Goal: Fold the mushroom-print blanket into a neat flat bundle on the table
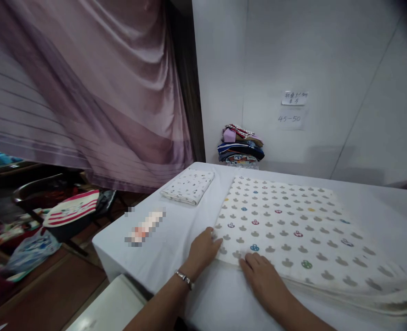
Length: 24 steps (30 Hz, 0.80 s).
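A white blanket (pixel 272 220) with grey mushroom-like shapes and a few coloured ones lies folded flat on the white-covered table (pixel 176 248). At its near left corner rests my left hand (pixel 203 250), thumb and forefinger apart against the edge; its other fingers are partly hidden. My right hand (pixel 263 278) lies on the blanket's near edge, fingers extended. The near right part of the blanket shows rounded, stacked layers. Left of it is a smaller folded white cloth (pixel 189 186) with a small dark print. A bracelet (pixel 184 278) circles my left wrist.
A stack of folded textiles (pixel 241 145) stands beyond the table's far edge by the white wall. Handwritten papers (pixel 293 110) hang there. A pink curtain (pixel 131 92) drapes at left, above a chair (pixel 69 216) with a striped cloth. A pixelated patch (pixel 146 227) covers something on the table.
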Motion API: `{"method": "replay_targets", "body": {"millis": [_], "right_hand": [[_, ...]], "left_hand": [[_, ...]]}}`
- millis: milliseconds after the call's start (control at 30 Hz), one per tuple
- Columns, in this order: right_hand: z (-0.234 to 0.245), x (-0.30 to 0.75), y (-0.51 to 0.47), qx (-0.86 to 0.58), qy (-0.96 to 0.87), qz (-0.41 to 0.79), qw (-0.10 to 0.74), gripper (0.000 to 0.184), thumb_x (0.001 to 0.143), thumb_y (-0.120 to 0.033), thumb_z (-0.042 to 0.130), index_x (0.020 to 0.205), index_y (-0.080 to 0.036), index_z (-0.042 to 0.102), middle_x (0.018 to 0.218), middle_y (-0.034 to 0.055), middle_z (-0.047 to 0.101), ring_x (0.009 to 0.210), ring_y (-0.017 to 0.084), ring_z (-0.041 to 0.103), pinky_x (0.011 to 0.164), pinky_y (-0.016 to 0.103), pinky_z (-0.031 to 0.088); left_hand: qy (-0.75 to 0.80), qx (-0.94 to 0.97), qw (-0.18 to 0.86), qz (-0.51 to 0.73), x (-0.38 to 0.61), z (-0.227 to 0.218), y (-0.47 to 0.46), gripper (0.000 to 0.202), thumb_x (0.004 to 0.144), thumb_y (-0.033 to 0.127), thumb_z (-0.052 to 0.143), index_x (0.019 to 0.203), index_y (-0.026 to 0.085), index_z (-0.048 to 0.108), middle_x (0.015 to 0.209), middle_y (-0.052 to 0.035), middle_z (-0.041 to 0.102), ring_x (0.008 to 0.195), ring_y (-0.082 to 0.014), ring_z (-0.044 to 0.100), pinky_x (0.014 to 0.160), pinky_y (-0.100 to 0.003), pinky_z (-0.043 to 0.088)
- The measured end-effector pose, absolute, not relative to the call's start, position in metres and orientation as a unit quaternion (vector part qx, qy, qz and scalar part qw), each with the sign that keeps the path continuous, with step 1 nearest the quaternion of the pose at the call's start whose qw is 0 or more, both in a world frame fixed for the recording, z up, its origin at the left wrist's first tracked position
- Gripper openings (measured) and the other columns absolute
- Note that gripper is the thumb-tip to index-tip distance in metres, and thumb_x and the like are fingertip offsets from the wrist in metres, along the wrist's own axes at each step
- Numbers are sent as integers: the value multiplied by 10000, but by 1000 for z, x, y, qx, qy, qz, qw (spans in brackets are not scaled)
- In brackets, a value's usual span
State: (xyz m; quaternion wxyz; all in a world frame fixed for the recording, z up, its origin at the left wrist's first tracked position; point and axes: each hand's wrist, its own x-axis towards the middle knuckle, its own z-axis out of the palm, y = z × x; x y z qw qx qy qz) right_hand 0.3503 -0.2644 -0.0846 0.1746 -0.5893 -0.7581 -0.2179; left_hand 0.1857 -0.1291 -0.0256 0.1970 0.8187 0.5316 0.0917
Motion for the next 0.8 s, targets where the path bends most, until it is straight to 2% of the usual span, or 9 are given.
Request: {"method": "replay_targets", "body": {"millis": [67, 167, 267, 433, 533, 667, 800], "right_hand": [[-87, 351, -266, -586, -757, -221, 187, 261, 812, -83, 514, 1057, -169, 543, 911, 52, 587, 811, 185, 507, 727, 308, 397], [-94, 353, -268, -583, -754, -220, 207, 316, 817, -98, 498, 1120, -184, 520, 963, 51, 595, 846, 183, 505, 765, 309, 407], [-101, 355, -267, -586, -748, -213, 229, 349, 781, -139, 555, 1124, -196, 526, 972, 47, 597, 850, 188, 503, 776, 317, 407], [-109, 357, -266, -575, -744, -213, 265, 319, 785, -256, 591, 1095, -199, 542, 964, 55, 593, 849, 193, 502, 762, 314, 412], [-114, 355, -264, -579, -734, -220, 279, 283, 811, -208, 550, 1094, -204, 536, 941, 53, 589, 815, 185, 507, 731, 308, 415], [-124, 352, -259, -572, -709, -262, 319, 221, 856, -170, 454, 1059, -195, 539, 893, 61, 593, 778, 187, 515, 697, 318, 413], [-128, 352, -258, -586, -698, -272, 309, 201, 858, -141, 461, 1026, -220, 538, 881, 40, 617, 766, 179, 538, 691, 308, 418]], "left_hand": [[524, 826, 188, 89, 191, -32, -128, 413, 818, 348, 458, 1193, 174, 450, 1077, -87, 637, 973, -210, 594, 783, -284, 401], [524, 824, 195, 87, 190, -38, -127, 387, 841, 294, 416, 1215, 195, 412, 1066, -78, 643, 980, -197, 597, 782, -273, 402], [532, 818, 201, 86, 185, -39, -125, 377, 845, 315, 414, 1207, 211, 419, 1060, -75, 647, 974, -202, 600, 770, -279, 410], [528, 821, 198, 84, 190, -34, -116, 476, 838, 406, 435, 1259, 184, 406, 1113, -101, 631, 1029, -211, 582, 808, -284, 411], [527, 818, 209, 99, 208, -30, -97, 501, 869, 466, 368, 1261, 159, 421, 1106, -118, 634, 1017, -213, 590, 809, -282, 411], [554, 781, 269, 102, 249, -24, -54, 472, 902, 448, 332, 1241, 141, 445, 1069, -120, 644, 935, -181, 618, 790, -262, 428], [574, 766, 277, 88, 296, -21, -8, 388, 926, 401, 348, 1083, 107, 549, 1007, -117, 636, 877, -166, 612, 776, -296, 468]]}}
